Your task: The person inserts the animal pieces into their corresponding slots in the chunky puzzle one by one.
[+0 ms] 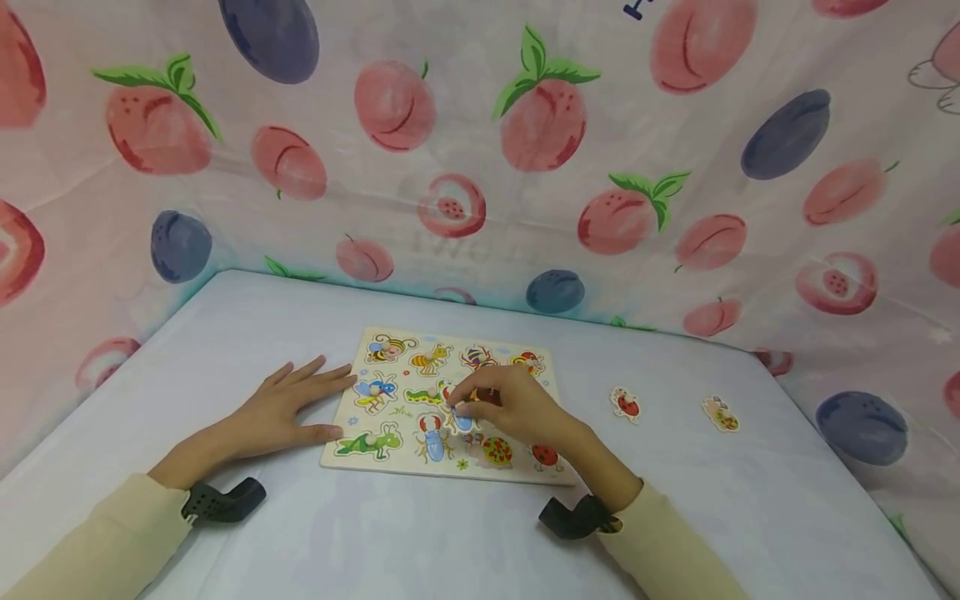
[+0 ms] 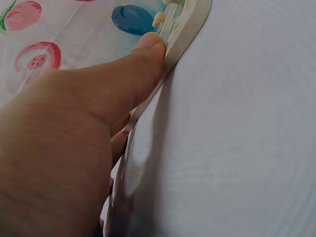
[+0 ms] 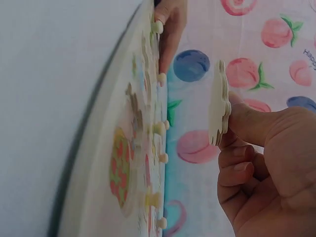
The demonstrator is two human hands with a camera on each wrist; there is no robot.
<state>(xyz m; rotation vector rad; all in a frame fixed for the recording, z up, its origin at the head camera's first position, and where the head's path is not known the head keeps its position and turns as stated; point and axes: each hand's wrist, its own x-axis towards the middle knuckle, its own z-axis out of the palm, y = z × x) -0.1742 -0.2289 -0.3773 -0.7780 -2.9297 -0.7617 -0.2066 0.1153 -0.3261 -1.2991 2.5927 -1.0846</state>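
Observation:
A wooden insect puzzle board [image 1: 480, 475] lies flat on the table. Above its middle, my right hand [image 1: 517, 408] pinches a small blue beetle puzzle piece [image 1: 460, 421] between thumb and fingers. The right wrist view shows the piece edge-on, its pale wooden back [image 3: 217, 106] apart from the board. On the board, a blue stag beetle picture [image 1: 432, 442] lies just left of the held piece. My left hand [image 1: 277, 412] rests at the board's left edge with fingers spread. In the left wrist view its thumb [image 2: 143, 59] touches the board's side.
Right of the board lie a loose ladybird piece [image 1: 626, 405] and a loose snail piece [image 1: 722, 414]. Several knobbed insect pieces sit in the board, among them a green grasshopper [image 1: 371, 443]. A fruit-print curtain [image 1: 480, 108] rises behind the white table [image 1: 420, 542].

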